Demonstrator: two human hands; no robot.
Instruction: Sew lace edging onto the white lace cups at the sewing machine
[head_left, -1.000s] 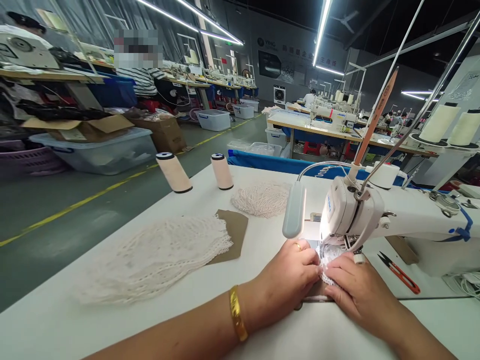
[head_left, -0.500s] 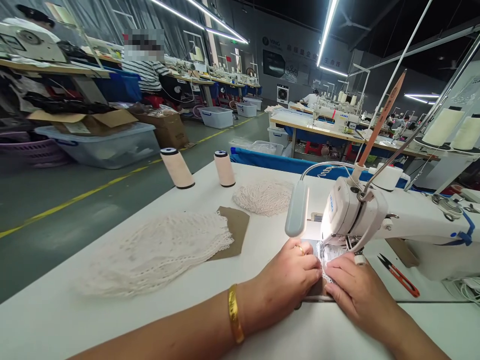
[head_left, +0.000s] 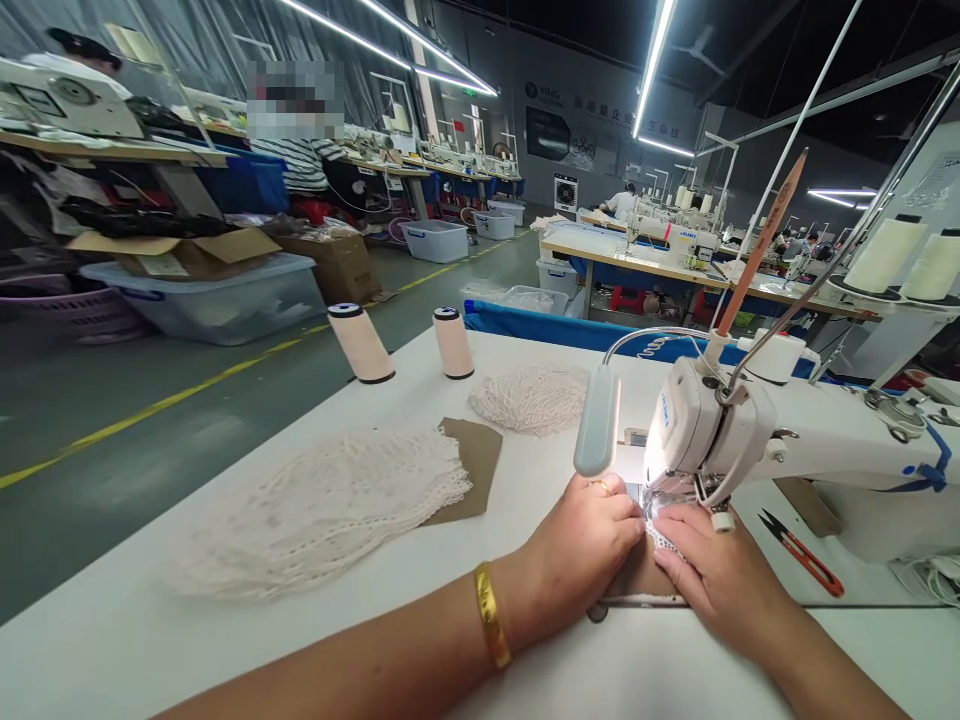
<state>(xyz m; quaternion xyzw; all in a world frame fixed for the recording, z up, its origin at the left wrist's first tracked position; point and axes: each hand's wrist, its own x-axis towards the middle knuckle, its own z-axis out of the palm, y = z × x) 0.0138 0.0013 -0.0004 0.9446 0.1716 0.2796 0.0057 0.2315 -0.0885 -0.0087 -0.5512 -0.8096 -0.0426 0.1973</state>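
A white sewing machine (head_left: 694,430) stands at the right, its lamp lighting the needle area. Just left of the needle, my left hand (head_left: 592,540) has its fingers closed on the edge of a small piece of white lace (head_left: 661,540). My right hand (head_left: 716,570) presses on the same lace from the right, thumb and fingers close together. Most of the lace is hidden by the hands and machine head. A large pile of white lace (head_left: 322,510) lies on the table at the left, over a brown card (head_left: 472,470). A smaller lace heap (head_left: 532,398) sits behind.
Two thread cones (head_left: 361,343) stand at the table's back edge. Orange-handled snips (head_left: 802,553) lie right of my right hand. A lamp head (head_left: 596,420) hangs above my left hand. Beyond are plastic bins (head_left: 217,290), other sewing tables and people seated at them.
The lace between my hands has shifted, and less of it shows near the needle. My left wrist has moved slightly right. The whole view has shifted a little.
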